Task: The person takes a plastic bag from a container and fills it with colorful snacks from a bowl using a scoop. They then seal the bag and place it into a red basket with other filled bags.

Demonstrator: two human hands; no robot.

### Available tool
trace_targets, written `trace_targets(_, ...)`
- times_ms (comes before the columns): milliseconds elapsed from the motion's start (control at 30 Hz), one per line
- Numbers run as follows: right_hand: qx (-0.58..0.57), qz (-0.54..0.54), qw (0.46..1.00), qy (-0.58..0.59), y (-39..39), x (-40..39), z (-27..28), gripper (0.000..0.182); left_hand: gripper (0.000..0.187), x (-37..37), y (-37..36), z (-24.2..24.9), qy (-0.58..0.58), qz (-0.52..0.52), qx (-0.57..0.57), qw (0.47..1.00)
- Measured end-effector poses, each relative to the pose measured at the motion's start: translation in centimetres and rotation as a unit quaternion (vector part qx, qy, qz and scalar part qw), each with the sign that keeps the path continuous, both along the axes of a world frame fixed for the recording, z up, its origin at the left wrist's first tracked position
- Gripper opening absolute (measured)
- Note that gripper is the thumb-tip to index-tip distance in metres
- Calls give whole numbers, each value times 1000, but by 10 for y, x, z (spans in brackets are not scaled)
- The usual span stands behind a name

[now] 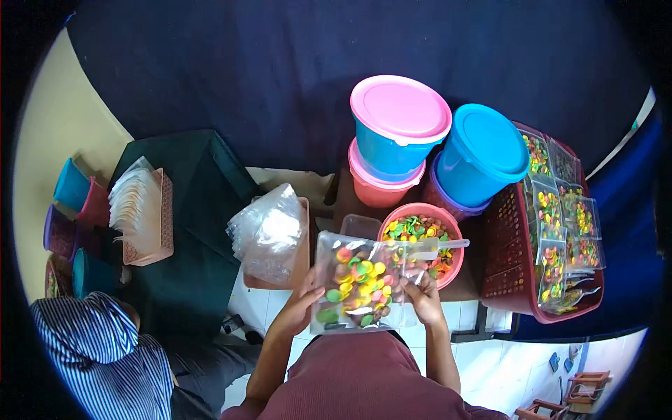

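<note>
Between my two hands is a clear plastic bag (360,287) with yellow, green, red and brown round pieces inside. My left hand (301,302) grips its left edge, thumb on the front. On the right side, my right hand (421,297) pinches the bag's edge. Just behind the bag stands a pink bowl (458,262) of similar coloured pieces, partly hidden by the bag. A clear scoop with a white handle (448,243) lies across the bowl.
Empty clear bags (269,231) fill a basket left of the bowl. Lidded tubs (400,108) stand behind. At right, a red basket (507,259) holds filled bags. A person in a striped top (105,350) is at lower left, near another basket (166,217).
</note>
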State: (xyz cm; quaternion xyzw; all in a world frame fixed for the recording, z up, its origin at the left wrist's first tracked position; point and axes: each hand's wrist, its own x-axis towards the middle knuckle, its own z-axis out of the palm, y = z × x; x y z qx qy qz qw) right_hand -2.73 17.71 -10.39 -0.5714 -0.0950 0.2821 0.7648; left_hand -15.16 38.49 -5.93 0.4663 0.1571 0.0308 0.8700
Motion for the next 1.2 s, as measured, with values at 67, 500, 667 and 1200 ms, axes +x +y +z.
trace_targets(67,9,23,1000,17,4,-11,10,11,59,-9,10,-9,34,-49,80,995)
trace_targets(500,-53,-151,987,-18,-22,-70,23,10,51,-24,-5,-31,-6,-161,56,985)
trace_targets(667,-45,-214,976,-20,-33,-93,28,9,53,-26,-9,-30,47,-223,4,974)
trace_targets(1200,-152,-243,954,-85,-105,-116,43,7,56,-20,-67,-21,31,-317,40,947)
